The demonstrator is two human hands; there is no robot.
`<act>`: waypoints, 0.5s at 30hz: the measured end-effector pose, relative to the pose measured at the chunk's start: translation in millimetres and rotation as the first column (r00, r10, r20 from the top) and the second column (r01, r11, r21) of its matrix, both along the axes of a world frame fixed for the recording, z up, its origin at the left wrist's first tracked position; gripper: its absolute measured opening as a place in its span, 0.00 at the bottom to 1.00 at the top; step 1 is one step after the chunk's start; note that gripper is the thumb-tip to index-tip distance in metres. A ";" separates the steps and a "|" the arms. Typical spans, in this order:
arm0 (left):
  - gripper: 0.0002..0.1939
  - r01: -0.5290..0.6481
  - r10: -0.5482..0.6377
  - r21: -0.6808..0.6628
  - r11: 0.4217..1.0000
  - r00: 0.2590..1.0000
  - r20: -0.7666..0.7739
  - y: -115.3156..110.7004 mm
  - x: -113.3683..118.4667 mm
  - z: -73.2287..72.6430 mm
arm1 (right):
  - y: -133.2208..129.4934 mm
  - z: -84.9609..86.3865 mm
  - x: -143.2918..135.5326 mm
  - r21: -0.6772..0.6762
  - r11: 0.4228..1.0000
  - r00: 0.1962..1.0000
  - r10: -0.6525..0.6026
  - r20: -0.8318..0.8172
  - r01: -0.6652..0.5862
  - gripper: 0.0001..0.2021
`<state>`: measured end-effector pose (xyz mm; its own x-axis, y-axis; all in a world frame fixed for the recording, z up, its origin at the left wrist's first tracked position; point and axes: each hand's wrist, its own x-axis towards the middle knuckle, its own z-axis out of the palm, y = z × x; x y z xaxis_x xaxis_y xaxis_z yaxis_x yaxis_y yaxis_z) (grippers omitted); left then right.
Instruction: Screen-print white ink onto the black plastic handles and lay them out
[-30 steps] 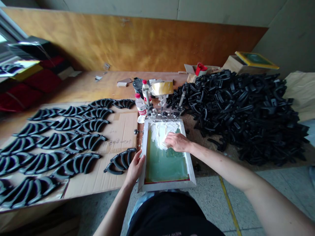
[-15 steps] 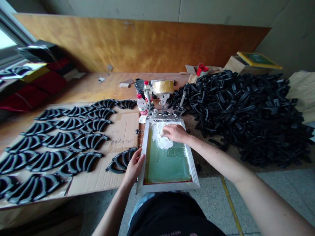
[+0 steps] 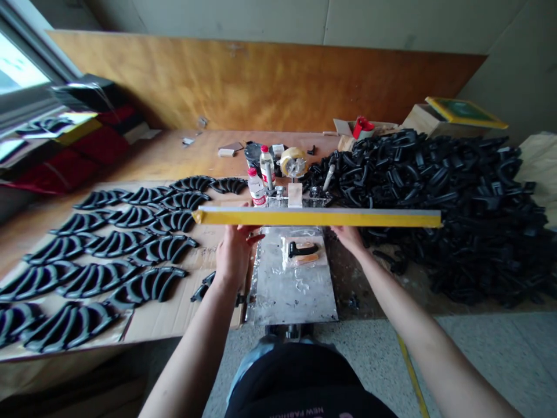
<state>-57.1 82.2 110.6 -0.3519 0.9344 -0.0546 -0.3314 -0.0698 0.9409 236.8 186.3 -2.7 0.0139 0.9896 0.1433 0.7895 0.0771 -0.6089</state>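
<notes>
A screen frame (image 3: 322, 218) is raised and seen edge-on, its yellow and grey edge crossing above a metal plate (image 3: 287, 296). My left hand (image 3: 234, 249) is under the frame's left part, fingers apart and partly hidden by it. Below the right part is my right hand (image 3: 348, 237), its fingers largely hidden at the edge. On the plate, a small black curved part (image 3: 303, 249) lies on a pale pad with an orange piece beside it. A pale block (image 3: 295, 195) stands upright just beyond the frame.
Rows of black curved parts (image 3: 91, 276) lie on cardboard (image 3: 161, 316) to the left. A large pile of black parts (image 3: 470, 232) is at right. Two red-capped bottles (image 3: 257, 188) and a tape roll (image 3: 292, 162) stand behind the frame. Boxes (image 3: 435, 123) are farther back.
The screen frame has swung up from the plate, uncovering the small black part. My left hand has moved forward from its side, and my right hand has left the white paste, moving right.
</notes>
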 end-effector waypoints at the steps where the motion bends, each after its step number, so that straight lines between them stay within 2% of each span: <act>1: 0.29 -0.014 0.014 -0.005 1.000 1.000 0.011 1.5 4.1 -3.7 | -11.2 -11.0 -7.4 0.001 0.995 0.995 0.097 0.007 -0.097 0.11; 3: 0.28 -0.035 0.039 -0.068 0.997 0.998 0.049 -4.5 13.6 -22.1 | -31.9 -25.0 -25.2 0.002 0.952 0.951 0.306 0.051 -0.307 0.12; 5: 0.26 0.070 -0.041 -0.240 0.968 0.991 0.125 -20.4 26.3 -49.8 | -51.1 -26.5 -43.4 0.007 0.902 0.897 0.428 0.111 -0.431 0.10; 8: 0.25 0.352 -0.213 -0.482 0.802 0.923 0.319 -50.6 47.8 -88.8 | -83.9 -12.8 -70.9 0.055 0.890 0.882 0.437 0.175 -0.452 0.04; 9: 0.24 0.395 -0.223 -0.510 0.764 0.903 0.366 -59.6 52.5 -97.8 | -95.5 -7.8 -79.7 0.079 0.861 0.856 0.481 0.190 -0.502 0.04; 10: 0.22 0.400 -0.207 -0.526 0.751 0.898 0.388 -67.7 54.2 -104.6 | -106.1 -4.2 -87.0 0.094 0.810 0.808 0.555 0.195 -0.579 0.05; 12: 0.18 0.330 -0.148 -0.543 0.772 0.924 0.351 -81.2 45.3 -113.9 | -118.9 -3.7 -90.7 0.088 0.704 0.708 0.690 0.151 -0.705 0.08; 13: 0.18 0.271 -0.115 -0.551 0.789 0.947 0.301 -87.5 33.7 -118.0 | -119.5 -7.4 -83.8 0.070 0.711 0.714 0.693 0.094 -0.699 0.10; 14: 0.18 0.196 -0.070 -0.566 0.801 0.969 0.236 -94.1 17.6 -122.6 | -116.0 -13.3 -69.9 0.038 0.781 0.782 0.623 0.026 -0.624 0.12; 15: 0.19 0.111 -0.018 -0.581 0.806 0.986 0.164 -101.7 -2.2 -128.2 | -109.0 -21.1 -49.0 -0.012 0.876 0.876 0.482 -0.035 -0.482 0.14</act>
<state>-59.3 -19.5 -17.6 -0.2368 0.7272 -0.6443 -0.4492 0.5061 0.7363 187.8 77.3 -23.8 -0.4617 0.8774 0.1305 0.6390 0.4310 -0.6371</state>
